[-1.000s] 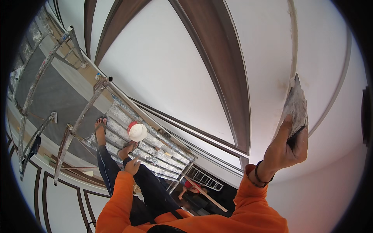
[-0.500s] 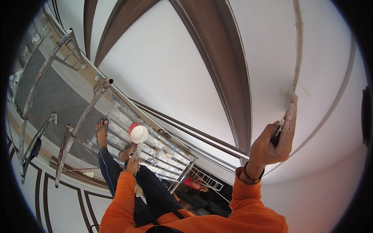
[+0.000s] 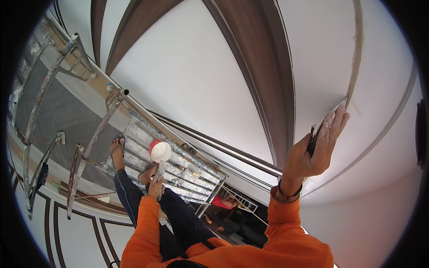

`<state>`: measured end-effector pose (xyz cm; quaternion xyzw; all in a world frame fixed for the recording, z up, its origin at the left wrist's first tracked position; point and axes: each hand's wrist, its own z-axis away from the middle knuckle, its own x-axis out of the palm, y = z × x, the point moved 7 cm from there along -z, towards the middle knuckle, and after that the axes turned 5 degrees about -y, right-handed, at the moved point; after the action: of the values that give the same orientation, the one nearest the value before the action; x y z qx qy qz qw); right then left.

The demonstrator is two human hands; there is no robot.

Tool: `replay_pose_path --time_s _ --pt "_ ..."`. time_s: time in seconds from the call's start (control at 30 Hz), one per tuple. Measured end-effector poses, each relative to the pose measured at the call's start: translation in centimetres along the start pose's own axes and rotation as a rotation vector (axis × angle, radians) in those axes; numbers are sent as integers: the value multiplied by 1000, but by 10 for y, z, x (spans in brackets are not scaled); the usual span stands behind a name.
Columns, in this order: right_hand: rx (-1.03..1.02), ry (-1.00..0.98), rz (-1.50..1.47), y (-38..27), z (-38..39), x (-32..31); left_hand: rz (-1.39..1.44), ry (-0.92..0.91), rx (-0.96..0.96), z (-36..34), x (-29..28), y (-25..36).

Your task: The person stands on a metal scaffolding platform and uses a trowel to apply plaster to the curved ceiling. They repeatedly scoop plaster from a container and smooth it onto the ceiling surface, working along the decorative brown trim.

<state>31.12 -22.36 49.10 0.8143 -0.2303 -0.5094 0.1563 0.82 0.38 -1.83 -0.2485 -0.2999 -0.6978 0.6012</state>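
Note:
My right hand (image 3: 315, 147) grips a putty knife (image 3: 317, 131), its white-smeared fingers stretched along it, with the blade edge at a tan strip (image 3: 356, 58) on the curved white surface (image 3: 324, 53). Low in the middle, my left hand (image 3: 156, 186) grips a second, putty-smeared tool (image 3: 161, 169), apparently a knife or scraper. Just above that tool, a red bucket (image 3: 159, 151) with white contents sits on the plaster-spattered scaffold platform (image 3: 199, 183) where my feet are.
Metal scaffold frames and rails (image 3: 89, 138) stand at the left, over a grey floor sheet (image 3: 49, 111). Dark curved mouldings (image 3: 272, 89) cross the white surface. Below, a person in red (image 3: 223, 202) is beside a ladder (image 3: 245, 204).
My right hand and its knife have swung from lying flat to edge-on along the tan strip, then moved slightly up. My left hand's tool has come into view as that hand turned and shifted right.

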Motion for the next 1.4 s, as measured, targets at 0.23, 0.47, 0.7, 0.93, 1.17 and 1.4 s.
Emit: replay_pose_path --time_s 0.23,0.47,0.7,0.93,1.17,1.4 --pt "89 -42 -36 4 -2 7 67 39 -28 4 -6 8" --pt "209 -139 -128 10 -15 -9 38 57 -12 -4 -9 10" --pt "320 -348 -295 36 -26 -35 54 113 -37 -4 -8 0" --pt "453 -348 -287 60 -15 -55 89 53 -19 -8 -1 3" --pt "336 -280 -193 54 -1 -66 216 81 -1 -6 -3 11" --pt "419 -115 -192 49 9 -70 171 46 -14 -5 -6 8"
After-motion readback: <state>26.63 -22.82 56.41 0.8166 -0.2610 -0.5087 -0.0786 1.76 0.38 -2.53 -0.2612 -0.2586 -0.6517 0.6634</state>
